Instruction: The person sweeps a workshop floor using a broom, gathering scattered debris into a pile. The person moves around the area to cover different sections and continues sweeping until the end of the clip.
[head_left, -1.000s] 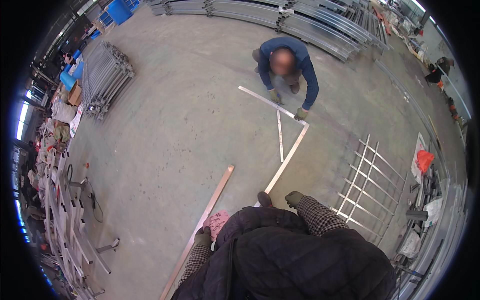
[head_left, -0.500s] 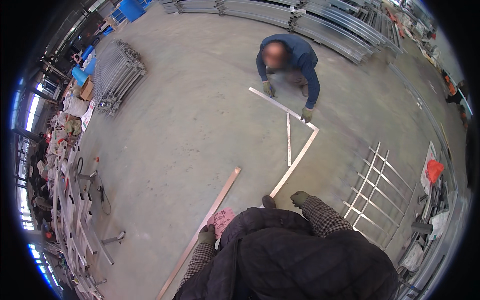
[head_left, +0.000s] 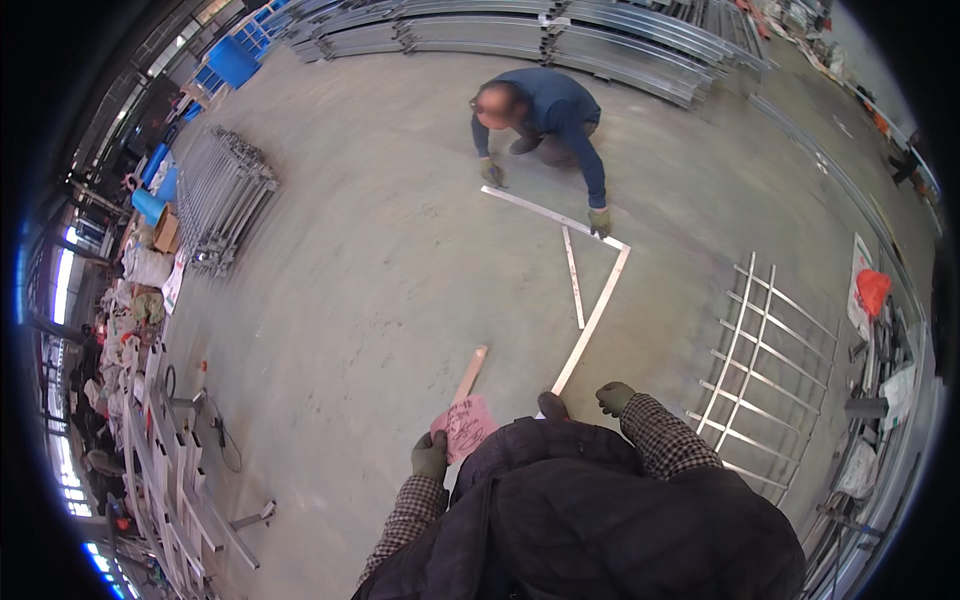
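Note:
My left hand [head_left: 429, 456], in a dark green glove, pinches the edge of a pink sheet of paper [head_left: 464, 428] covered in handwriting. Beneath the sheet a long flat bar [head_left: 473, 372] lies on the floor, its far end showing. My right hand [head_left: 614, 398], gloved too, is held out at the right with its fingers curled in; whatever they may hold is hidden. Close to it, my shoe tip [head_left: 551, 405] is by the near end of a light metal bar [head_left: 592, 318]. That bar meets another bar [head_left: 540, 210] at a corner, and a thinner strip [head_left: 573, 277] lies inside the angle.
A co-worker [head_left: 550, 110] in dark blue crouches opposite, one gloved hand [head_left: 600, 222] on the far bar. On the right lies a metal grid [head_left: 765, 350]. Stacked frames [head_left: 222, 195] and metal profiles [head_left: 165, 470] stand at the left; long steel sections [head_left: 480, 35] are piled behind.
My left hand has raised the pink paper, turning it more toward me, so it covers part of the long bar. The co-worker's head has shifted left. My view has turned slightly.

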